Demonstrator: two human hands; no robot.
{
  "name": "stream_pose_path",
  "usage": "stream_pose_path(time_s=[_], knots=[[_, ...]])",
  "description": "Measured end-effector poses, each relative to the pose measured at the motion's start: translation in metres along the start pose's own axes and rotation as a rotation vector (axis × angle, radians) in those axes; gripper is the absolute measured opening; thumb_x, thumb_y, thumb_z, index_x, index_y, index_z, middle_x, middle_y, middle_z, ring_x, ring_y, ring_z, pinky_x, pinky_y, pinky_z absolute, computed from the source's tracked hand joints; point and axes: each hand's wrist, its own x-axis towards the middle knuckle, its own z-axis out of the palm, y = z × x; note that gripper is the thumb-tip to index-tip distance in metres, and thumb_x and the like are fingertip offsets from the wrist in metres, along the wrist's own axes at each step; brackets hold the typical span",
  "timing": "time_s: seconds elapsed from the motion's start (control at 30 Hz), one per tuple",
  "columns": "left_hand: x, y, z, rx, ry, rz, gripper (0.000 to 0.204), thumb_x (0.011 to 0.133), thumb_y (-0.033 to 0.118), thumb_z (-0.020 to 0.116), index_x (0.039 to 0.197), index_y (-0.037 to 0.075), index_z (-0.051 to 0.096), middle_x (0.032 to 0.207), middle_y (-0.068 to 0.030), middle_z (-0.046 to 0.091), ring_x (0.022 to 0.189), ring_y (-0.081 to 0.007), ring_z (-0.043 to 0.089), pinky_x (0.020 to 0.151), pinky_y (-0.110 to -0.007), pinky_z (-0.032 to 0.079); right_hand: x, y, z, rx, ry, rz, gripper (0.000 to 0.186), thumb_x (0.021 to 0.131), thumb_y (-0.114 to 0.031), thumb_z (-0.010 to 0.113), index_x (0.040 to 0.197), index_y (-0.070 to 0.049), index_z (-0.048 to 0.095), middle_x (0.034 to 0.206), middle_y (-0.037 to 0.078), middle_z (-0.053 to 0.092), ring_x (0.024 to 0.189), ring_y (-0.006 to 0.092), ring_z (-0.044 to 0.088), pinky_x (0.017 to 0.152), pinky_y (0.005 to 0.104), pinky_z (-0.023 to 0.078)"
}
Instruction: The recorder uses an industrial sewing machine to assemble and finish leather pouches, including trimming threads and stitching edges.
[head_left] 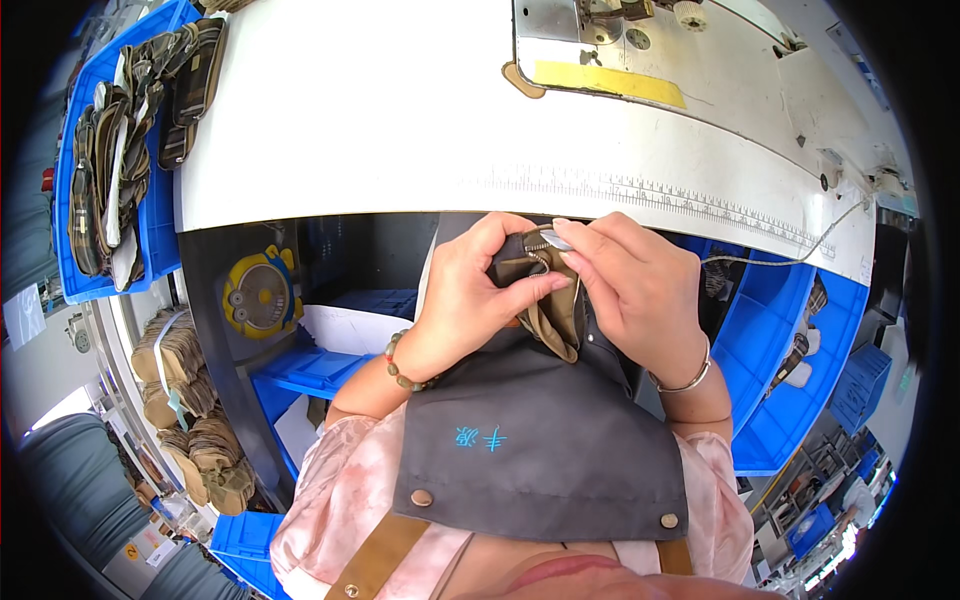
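Note:
In front of my chest, at the near edge of the white table (330, 130), both hands are on a small olive-brown fabric pouch (553, 325) with a zipper (541, 262) along its opening. My left hand (462, 285) grips the pouch from the left, its thumb lying across the zipper side. My right hand (640, 285) is closed at the pouch's upper right corner. Between its fingertips shows a small shiny silver-white piece (556, 240), mostly hidden, whose kind I cannot make out. The lower part of the pouch hangs over my dark grey apron (545, 450).
A sewing machine (610, 50) stands at the back, with a printed ruler (660, 190) along the table's near edge. Blue bins (165, 225) hold striped fabric pouches at left; more blue bins (770, 400) stand at right. Bundled fabric pieces (170, 360) lie at lower left.

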Motion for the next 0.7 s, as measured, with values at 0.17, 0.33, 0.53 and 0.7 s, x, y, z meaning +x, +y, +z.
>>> stream_pose_path(time_s=[0.17,0.33,0.53,0.7], knots=[[0.001,-0.004,0.0,0.012,0.009,0.081,0.037,0.077,0.017,0.086,0.102,0.004,0.062,0.074,-0.006,0.07,0.061,-0.0106,0.066,0.054,-0.025,0.051,0.0,0.0,0.003,-0.02,0.03,-0.006,0.028,0.08,-0.013,0.072,0.108,-0.01,0.072,0.081,-0.001,0.061,0.064,0.0151,0.062,0.05,0.0279,0.046],[0.001,-0.003,0.001,0.015,0.011,0.073,0.037,0.077,0.017,0.086,0.102,0.004,0.062,0.074,-0.0064,0.07,0.061,-0.011,0.066,0.055,-0.025,0.051,0.0,-0.001,0.007,-0.028,0.053,-0.002,0.029,0.078,-0.013,0.071,0.107,-0.01,0.072,0.081,-0.001,0.061,0.064,0.0148,0.062,0.05,0.0279,0.046],[0.002,-0.004,0.001,-0.052,-0.01,0.032,0.038,0.076,0.01,0.087,0.103,0.001,0.062,0.085,-0.0049,0.069,0.075,-0.008,0.065,0.066,-0.023,0.053,-0.002,0.001,0.015,-0.025,0.114,-0.005,0.03,0.076,-0.011,0.071,0.106,-0.01,0.072,0.08,-0.001,0.061,0.063,0.0147,0.062,0.05,0.0273,0.046],[0.001,-0.004,0.0,-0.173,-0.017,-0.054,0.037,0.076,0.002,0.085,0.104,-0.001,0.062,0.095,-0.0028,0.068,0.085,-0.0057,0.063,0.074,-0.022,0.053,-0.002,0.011,0.019,0.053,0.253,-0.007,0.033,0.073,-0.008,0.074,0.106,-0.009,0.071,0.081,0.002,0.062,0.061,0.0163,0.063,0.05,0.0274,0.048]])
